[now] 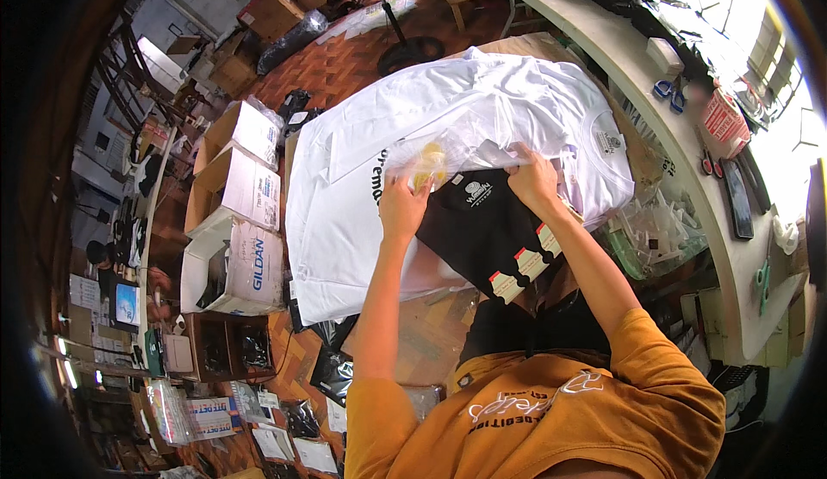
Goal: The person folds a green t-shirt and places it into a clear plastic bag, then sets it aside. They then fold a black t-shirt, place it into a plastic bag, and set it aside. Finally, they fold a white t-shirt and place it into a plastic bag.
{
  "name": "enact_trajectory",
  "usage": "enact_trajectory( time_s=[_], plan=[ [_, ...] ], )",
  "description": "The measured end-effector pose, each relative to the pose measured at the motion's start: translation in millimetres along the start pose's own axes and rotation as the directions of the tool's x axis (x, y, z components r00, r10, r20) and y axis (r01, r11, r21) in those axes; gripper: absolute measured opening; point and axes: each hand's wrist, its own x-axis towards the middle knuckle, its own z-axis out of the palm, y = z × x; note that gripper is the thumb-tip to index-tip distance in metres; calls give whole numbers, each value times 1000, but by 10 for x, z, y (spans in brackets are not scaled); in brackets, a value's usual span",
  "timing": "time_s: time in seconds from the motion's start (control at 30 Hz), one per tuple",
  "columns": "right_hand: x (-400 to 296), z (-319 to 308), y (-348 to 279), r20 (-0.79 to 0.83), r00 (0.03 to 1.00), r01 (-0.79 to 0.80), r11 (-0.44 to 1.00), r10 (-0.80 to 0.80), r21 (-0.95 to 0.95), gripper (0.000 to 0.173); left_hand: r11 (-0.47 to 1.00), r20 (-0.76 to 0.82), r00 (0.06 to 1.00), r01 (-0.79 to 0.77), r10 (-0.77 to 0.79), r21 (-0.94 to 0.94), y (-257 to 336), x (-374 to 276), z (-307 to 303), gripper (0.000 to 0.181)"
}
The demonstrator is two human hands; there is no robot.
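Thin clear plastic, apparently a bag (475,146), stretches between my two hands. My left hand (402,206) pinches it at one side, where a yellow patch shows through. At the other side my right hand (535,178) grips its edge. Just below, partly under the plastic, a folded black T-shirt (455,230) lies with its printed neck toward my hands. Cream-and-red printed pieces (520,266) show along the black cloth near my body; whether they are tags or a print, I cannot tell. Beneath everything spread white T-shirts (342,253), one with black lettering.
Open cardboard boxes (255,198) stand along the left. On the right, a long pale counter (704,175) carries blue-handled scissors (677,101), a phone (738,198) and a tape roll (725,123). A green bin (636,253) of plastic scraps sits below it. A pedestal fan (410,52) stands beyond.
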Motion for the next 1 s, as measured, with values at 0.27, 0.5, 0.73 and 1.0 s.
enact_trajectory(
  time_s=[0.27, 0.5, 0.73, 1.0],
  plan=[
    [-667, 93, -268, 137, 786, 616, 782, -603, -97, 51, 1000, -227, 974, -3, 3, -2, -272, -111, 345, 32],
    [-875, 143, -628, 340, 837, 497, 855, -428, -150, 90, 950, -38, 969, 232, -245, -210, -15, -99, 192, 30],
    [-908, 404, -780, 311, 858, 490, 834, -409, -255, 83, 869, 64, 976, 216, -211, -446, -252, -80, 132, 29],
    [-574, 303, -516, 52, 944, 311, 932, -325, 184, 48, 811, -147, 954, 135, -262, -569, -209, -148, 168, 36]
  ],
)
